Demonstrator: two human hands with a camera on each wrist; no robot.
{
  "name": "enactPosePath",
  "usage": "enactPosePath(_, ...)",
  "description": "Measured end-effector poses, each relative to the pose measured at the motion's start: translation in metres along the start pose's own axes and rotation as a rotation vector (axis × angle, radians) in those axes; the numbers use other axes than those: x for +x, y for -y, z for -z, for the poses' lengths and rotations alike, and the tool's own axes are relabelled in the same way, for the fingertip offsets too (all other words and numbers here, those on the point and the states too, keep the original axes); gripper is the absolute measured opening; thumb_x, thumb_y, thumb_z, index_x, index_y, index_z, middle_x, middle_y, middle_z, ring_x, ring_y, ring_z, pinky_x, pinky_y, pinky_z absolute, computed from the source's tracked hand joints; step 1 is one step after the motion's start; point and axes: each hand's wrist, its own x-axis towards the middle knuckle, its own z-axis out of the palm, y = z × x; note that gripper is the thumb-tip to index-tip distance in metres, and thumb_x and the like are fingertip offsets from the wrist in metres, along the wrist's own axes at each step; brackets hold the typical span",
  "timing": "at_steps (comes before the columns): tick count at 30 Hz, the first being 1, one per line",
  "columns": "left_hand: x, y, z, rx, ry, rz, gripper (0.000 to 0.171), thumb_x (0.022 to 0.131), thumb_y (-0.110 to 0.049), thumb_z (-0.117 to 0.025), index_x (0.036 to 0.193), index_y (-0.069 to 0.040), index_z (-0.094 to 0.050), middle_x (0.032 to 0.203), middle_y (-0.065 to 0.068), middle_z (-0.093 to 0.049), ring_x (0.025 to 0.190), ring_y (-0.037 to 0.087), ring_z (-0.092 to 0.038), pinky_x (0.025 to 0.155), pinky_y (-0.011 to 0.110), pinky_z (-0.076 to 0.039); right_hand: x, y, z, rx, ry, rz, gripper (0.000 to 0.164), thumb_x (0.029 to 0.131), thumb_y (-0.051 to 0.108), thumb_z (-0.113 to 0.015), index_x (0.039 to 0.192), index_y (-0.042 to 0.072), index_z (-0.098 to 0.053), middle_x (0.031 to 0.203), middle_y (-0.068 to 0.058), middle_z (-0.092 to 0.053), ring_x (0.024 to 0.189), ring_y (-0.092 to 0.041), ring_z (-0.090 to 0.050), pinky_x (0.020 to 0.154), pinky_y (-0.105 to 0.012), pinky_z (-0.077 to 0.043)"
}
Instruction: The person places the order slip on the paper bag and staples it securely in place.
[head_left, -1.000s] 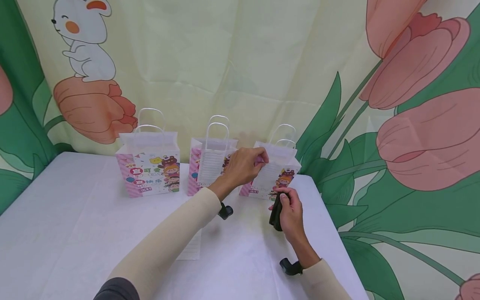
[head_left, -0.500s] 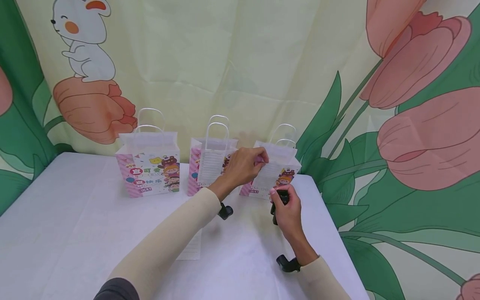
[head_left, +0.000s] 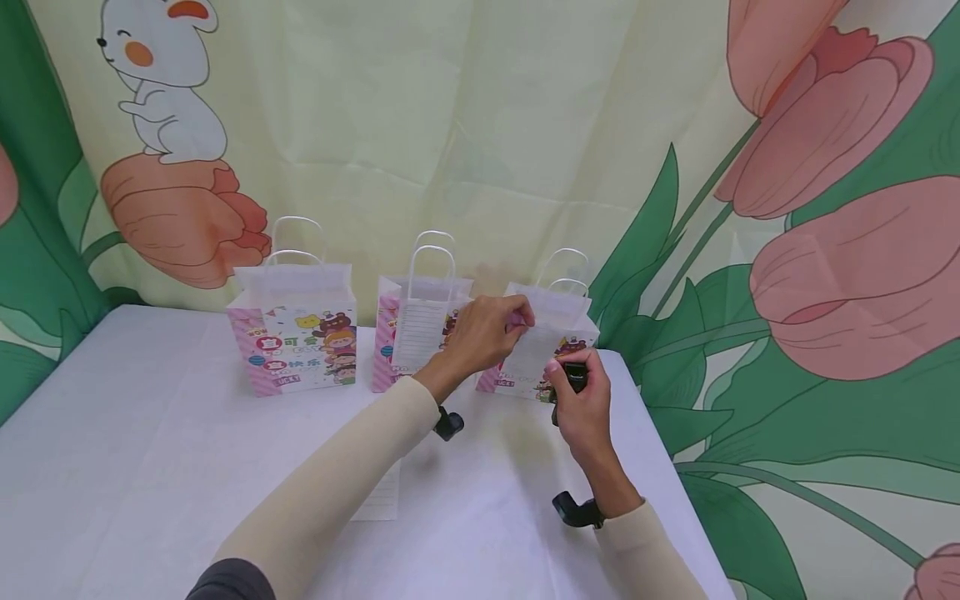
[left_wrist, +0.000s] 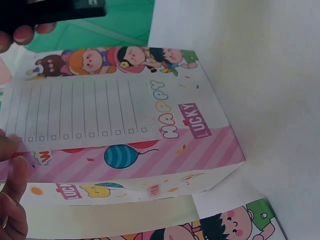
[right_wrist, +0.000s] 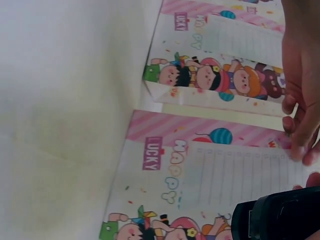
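I see the left paper bag (head_left: 296,342) upright on the white counter (head_left: 187,442). Nearer, a loose ruled page (head_left: 381,498) lies partly behind the sleeve (head_left: 330,475). Middle paper bag (head_left: 386,333) upright, checklist (head_left: 416,333) against its front. Left hand (head_left: 483,329) pinches a lined sheet (left_wrist: 75,107) at the right paper bag's (head_left: 555,321) edge. Right hand (head_left: 587,400) grips a black stapler (head_left: 576,375) near that bag; contact I can't tell.

**Reach lanes: wide at left, obstructed at right**

Widest lane: over the table (head_left: 165,417), left of the left sleeve (head_left: 337,475), up to the left bag (head_left: 303,354). Narrow gap between it and the middle bag (head_left: 387,333). Left hand (head_left: 480,332) bars the way between middle and right bags (head_left: 566,329); right hand (head_left: 588,408), gripping a black tool (head_left: 576,377), blocks lower right. Curtain (head_left: 360,150) backs all.
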Motion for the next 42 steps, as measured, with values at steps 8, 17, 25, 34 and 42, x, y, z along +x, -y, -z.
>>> enactPosePath(8,-0.001,0.002,0.002,-0.010,0.002,0.007,0.010,0.098,-0.011,-0.074,0.095,-0.021,-0.075,0.088,-0.004,-0.077,0.073,0.010,-0.063,0.064,0.023,-0.051,0.009,0.010,-0.002,0.019,-0.027,0.065,0.029,0.104,0.015,-0.069,0.119,-0.004,-0.054,0.114,-0.002,-0.058,0.102,-0.030,-0.061,0.083,-0.026,-0.059)
enactPosePath(17,-0.002,0.001,0.002,0.000,0.003,0.008,0.011,0.097,-0.011,-0.075,0.095,-0.022,-0.075,0.089,-0.004,-0.078,0.074,0.010,-0.064,0.066,0.025,-0.052,0.023,0.019,-0.004,0.089,-0.100,0.164,0.028,0.101,0.012,-0.073,0.110,-0.008,-0.056,0.105,-0.001,-0.061,0.092,-0.021,-0.063,0.076,-0.026,-0.061)
enactPosePath(25,-0.001,0.001,0.002,0.008,0.005,0.000,0.010,0.096,-0.011,-0.076,0.095,-0.021,-0.075,0.092,-0.004,-0.080,0.076,0.010,-0.066,0.068,0.026,-0.053,0.034,0.028,-0.008,0.177,-0.157,0.241,0.027,0.096,0.003,-0.075,0.103,-0.013,-0.055,0.099,-0.001,-0.061,0.092,-0.021,-0.063,0.075,-0.021,-0.060)
enactPosePath(34,-0.001,-0.002,0.000,0.016,0.023,0.013,0.006,0.097,-0.014,-0.075,0.099,-0.020,-0.076,0.096,-0.003,-0.080,0.078,0.010,-0.066,0.069,0.025,-0.054,0.043,0.040,-0.008,0.204,-0.184,0.291,0.027,0.094,0.002,-0.077,0.099,-0.015,-0.056,0.094,-0.001,-0.063,0.091,-0.020,-0.065,0.074,-0.021,-0.059)
enactPosePath(42,-0.002,-0.002,0.001,0.029,0.032,0.013,0.005,0.098,-0.015,-0.074,0.101,-0.019,-0.077,0.094,-0.002,-0.080,0.077,0.011,-0.064,0.068,0.024,-0.052,0.049,0.046,-0.009,0.248,-0.197,0.329,0.028,0.093,-0.001,-0.076,0.096,-0.018,-0.055,0.091,-0.002,-0.063,0.087,-0.020,-0.065,0.074,-0.021,-0.059)
